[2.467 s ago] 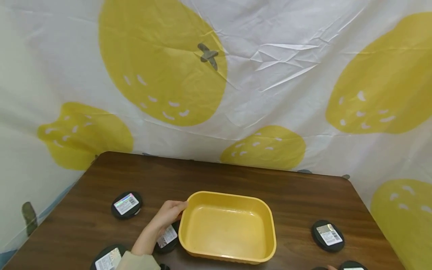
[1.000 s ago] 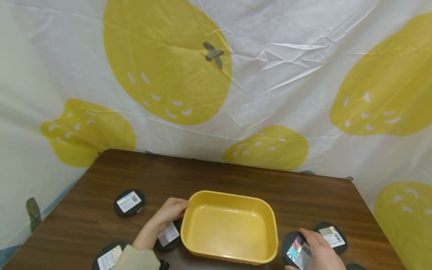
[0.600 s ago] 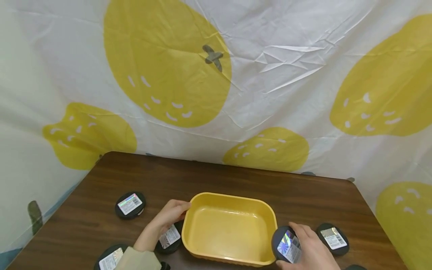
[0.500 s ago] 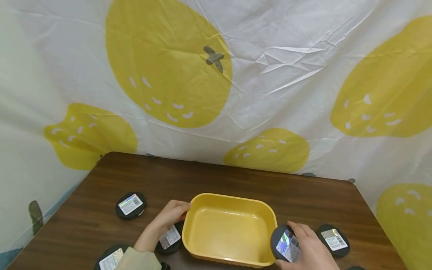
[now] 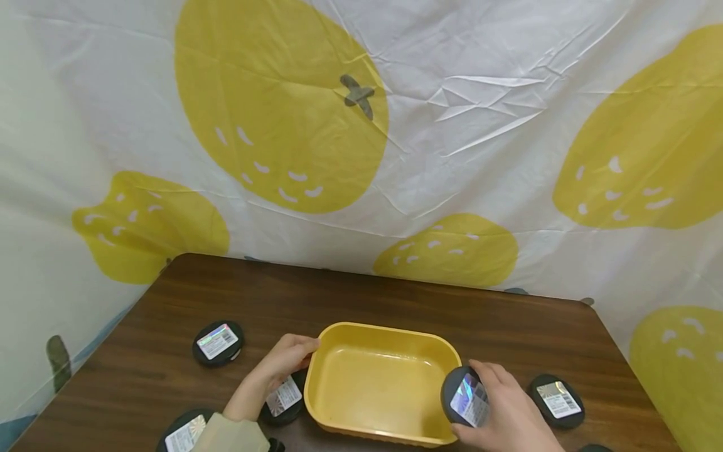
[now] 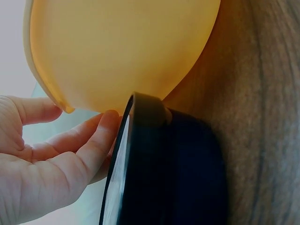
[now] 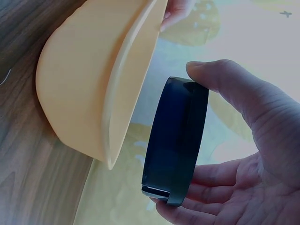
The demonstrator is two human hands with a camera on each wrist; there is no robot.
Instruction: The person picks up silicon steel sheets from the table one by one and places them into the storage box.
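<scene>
My left hand [image 5: 289, 358] pinches the left rim of a yellow plastic basin [image 5: 384, 328], thumb at the rim and fingers against the outer wall in the left wrist view. Just below that hand lies a round black flat container [image 6: 187, 164] with a white label, partly hidden by the wrist in the head view. My right hand [image 5: 511, 408] grips another round black container [image 5: 456, 394] by its edges, thumb on one side and fingers opposite. Its shiny label faces up, tilted. In the right wrist view the container is raised beside the basin's rim; in the head view it overlaps the right wall.
More labelled black containers lie on the brown wooden table [image 5: 339, 289]: one at far left [image 5: 218, 343], another near the front left [image 5: 183, 433], and a right-hand one [image 5: 557, 400]. Part of one more container [image 5: 595, 448] shows at the bottom edge. A lemon-print curtain [image 5: 440, 169] hangs behind.
My right hand has come in from the lower right, taken hold of a black container and carried it up and left to the basin's right rim. My left hand stays on the basin.
</scene>
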